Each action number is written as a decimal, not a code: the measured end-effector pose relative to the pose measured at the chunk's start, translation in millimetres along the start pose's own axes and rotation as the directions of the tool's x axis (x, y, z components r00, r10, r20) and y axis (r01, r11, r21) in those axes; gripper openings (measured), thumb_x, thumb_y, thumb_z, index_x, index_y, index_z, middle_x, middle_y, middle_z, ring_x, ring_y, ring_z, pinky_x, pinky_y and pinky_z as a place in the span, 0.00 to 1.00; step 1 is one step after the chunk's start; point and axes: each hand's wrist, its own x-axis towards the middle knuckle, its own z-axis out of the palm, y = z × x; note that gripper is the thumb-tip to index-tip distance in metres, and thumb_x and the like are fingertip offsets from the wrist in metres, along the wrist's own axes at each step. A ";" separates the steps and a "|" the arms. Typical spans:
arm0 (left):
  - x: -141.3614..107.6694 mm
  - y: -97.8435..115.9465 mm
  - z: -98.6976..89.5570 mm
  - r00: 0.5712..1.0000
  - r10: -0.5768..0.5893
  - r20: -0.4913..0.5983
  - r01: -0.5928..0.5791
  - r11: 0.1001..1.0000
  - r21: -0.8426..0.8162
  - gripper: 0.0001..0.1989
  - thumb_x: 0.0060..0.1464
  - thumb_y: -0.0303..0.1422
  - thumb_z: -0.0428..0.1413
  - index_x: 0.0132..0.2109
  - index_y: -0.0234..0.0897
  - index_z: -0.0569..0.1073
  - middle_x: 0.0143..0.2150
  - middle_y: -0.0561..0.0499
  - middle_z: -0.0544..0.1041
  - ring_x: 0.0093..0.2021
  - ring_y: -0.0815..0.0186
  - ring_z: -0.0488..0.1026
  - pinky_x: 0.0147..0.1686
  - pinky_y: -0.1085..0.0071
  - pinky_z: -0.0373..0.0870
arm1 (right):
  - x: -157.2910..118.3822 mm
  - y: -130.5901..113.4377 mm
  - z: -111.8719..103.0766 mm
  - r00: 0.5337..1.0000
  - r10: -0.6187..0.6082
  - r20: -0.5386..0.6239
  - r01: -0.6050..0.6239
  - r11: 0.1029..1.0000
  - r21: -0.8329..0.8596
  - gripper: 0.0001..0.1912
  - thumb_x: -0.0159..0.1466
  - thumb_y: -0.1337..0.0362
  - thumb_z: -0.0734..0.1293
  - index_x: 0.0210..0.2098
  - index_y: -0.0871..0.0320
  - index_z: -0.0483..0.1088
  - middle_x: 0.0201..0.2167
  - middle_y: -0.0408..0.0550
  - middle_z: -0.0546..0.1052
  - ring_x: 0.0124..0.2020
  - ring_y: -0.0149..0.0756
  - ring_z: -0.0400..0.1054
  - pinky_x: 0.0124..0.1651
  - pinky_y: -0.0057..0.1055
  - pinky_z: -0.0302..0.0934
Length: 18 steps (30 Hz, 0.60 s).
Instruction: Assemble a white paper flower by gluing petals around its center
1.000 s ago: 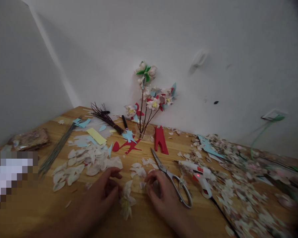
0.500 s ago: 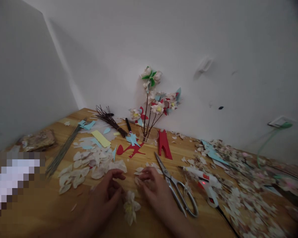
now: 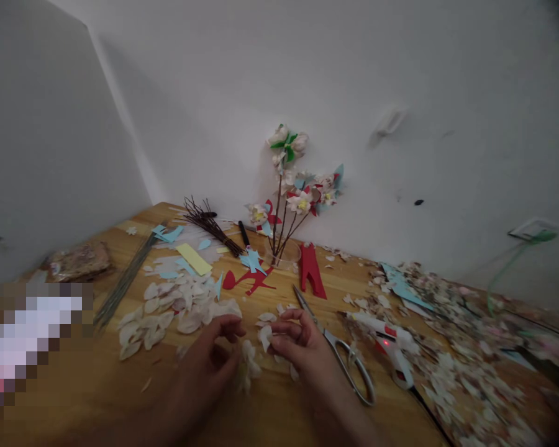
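My right hand [image 3: 298, 344] pinches a white petal [image 3: 265, 338] between thumb and fingers, a little above the wooden table. To its left, my left hand [image 3: 217, 360] has its fingers curled; a blurred white flower [image 3: 249, 366] with a yellowish middle is at its thumb side, and its stem end is hidden. Loose white petals [image 3: 193, 304] lie in a pile beyond my left hand. Large metal scissors [image 3: 349, 366] lie just right of my right hand, partly behind it.
A glue gun [image 3: 391, 344] with a red light lies right of the scissors, amid scattered petals [image 3: 461, 379]. Flowering stems [image 3: 279, 205] stand in a clear holder by the wall. Red paper [image 3: 311, 273], a twig bundle [image 3: 214, 230] and wires [image 3: 130, 273] lie farther back.
My right hand has risen slightly and now holds a petal. The flower has moved up beside my left hand and appears blurred. The view has shifted slightly.
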 end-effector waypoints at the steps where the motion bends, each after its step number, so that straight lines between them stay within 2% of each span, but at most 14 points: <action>1: -0.1 -0.7 -0.8 1.000 0.009 0.000 -0.009 0.998 0.060 0.15 0.49 0.30 0.53 0.46 0.42 0.67 0.40 0.50 0.75 0.29 0.67 0.69 0.29 0.70 0.68 | -0.6 -0.3 -0.2 1.000 -0.005 -0.013 0.005 1.000 -0.002 0.21 0.40 0.65 0.77 0.29 0.54 0.64 0.24 0.38 0.78 0.23 0.31 0.72 0.30 0.30 0.65; 3: -0.3 -1.3 -1.9 1.000 0.024 0.015 -0.026 0.992 0.123 0.19 0.48 0.27 0.53 0.49 0.43 0.67 0.42 0.50 0.75 0.31 0.66 0.70 0.31 0.69 0.68 | -1.1 0.8 -1.6 0.999 -0.020 -0.045 0.020 1.000 -0.007 0.21 0.40 0.66 0.76 0.29 0.54 0.64 0.25 0.38 0.78 0.23 0.31 0.71 0.30 0.29 0.65; 6: -0.4 -0.9 -1.3 1.000 0.020 0.020 -0.022 0.996 0.090 0.23 0.47 0.25 0.52 0.52 0.43 0.64 0.44 0.50 0.74 0.29 0.68 0.69 0.30 0.70 0.68 | -0.5 4.4 -3.9 0.994 -0.053 -0.096 0.052 0.999 -0.010 0.20 0.41 0.66 0.76 0.30 0.53 0.64 0.23 0.36 0.77 0.23 0.30 0.71 0.29 0.29 0.65; 10: -0.2 0.2 0.0 1.000 -0.012 0.009 0.011 0.994 0.105 0.24 0.46 0.24 0.52 0.52 0.43 0.63 0.39 0.53 0.72 0.23 0.71 0.67 0.26 0.72 0.66 | -0.4 5.7 -2.8 0.985 -0.087 -0.148 0.081 0.996 -0.046 0.19 0.40 0.67 0.74 0.29 0.53 0.63 0.22 0.36 0.76 0.22 0.30 0.70 0.29 0.29 0.65; 12: -0.3 1.8 -0.6 1.000 0.009 -0.004 -0.008 0.988 0.155 0.24 0.45 0.24 0.52 0.51 0.43 0.64 0.37 0.54 0.71 0.23 0.70 0.67 0.25 0.71 0.66 | -1.2 5.3 -0.8 0.980 -0.104 -0.167 0.097 0.994 -0.051 0.19 0.41 0.66 0.74 0.29 0.53 0.63 0.21 0.36 0.76 0.23 0.30 0.70 0.29 0.29 0.65; 14: -1.4 4.8 -1.8 0.995 0.097 -0.027 -0.089 0.969 0.229 0.23 0.43 0.22 0.53 0.48 0.43 0.68 0.37 0.53 0.71 0.28 0.66 0.70 0.31 0.68 0.68 | -2.6 5.7 1.4 0.978 -0.125 -0.170 0.116 0.991 -0.061 0.19 0.41 0.66 0.74 0.29 0.53 0.63 0.22 0.36 0.76 0.24 0.31 0.71 0.29 0.29 0.65; 16: -4.0 8.4 -3.1 0.978 0.207 -0.034 -0.189 0.939 0.286 0.22 0.41 0.20 0.53 0.45 0.44 0.71 0.40 0.51 0.72 0.39 0.61 0.70 0.41 0.64 0.67 | -5.1 7.2 4.1 0.972 -0.162 -0.169 0.148 0.985 -0.092 0.18 0.43 0.66 0.73 0.30 0.53 0.63 0.23 0.37 0.77 0.26 0.32 0.71 0.30 0.29 0.64; 18: -7.8 11.1 -3.7 0.969 0.247 -0.021 -0.232 0.932 0.277 0.22 0.43 0.20 0.53 0.45 0.45 0.71 0.42 0.50 0.73 0.45 0.59 0.68 0.47 0.62 0.64 | -9.0 9.6 7.7 0.955 -0.233 -0.183 0.206 0.966 -0.156 0.17 0.45 0.65 0.72 0.31 0.53 0.63 0.24 0.39 0.77 0.28 0.33 0.72 0.30 0.29 0.64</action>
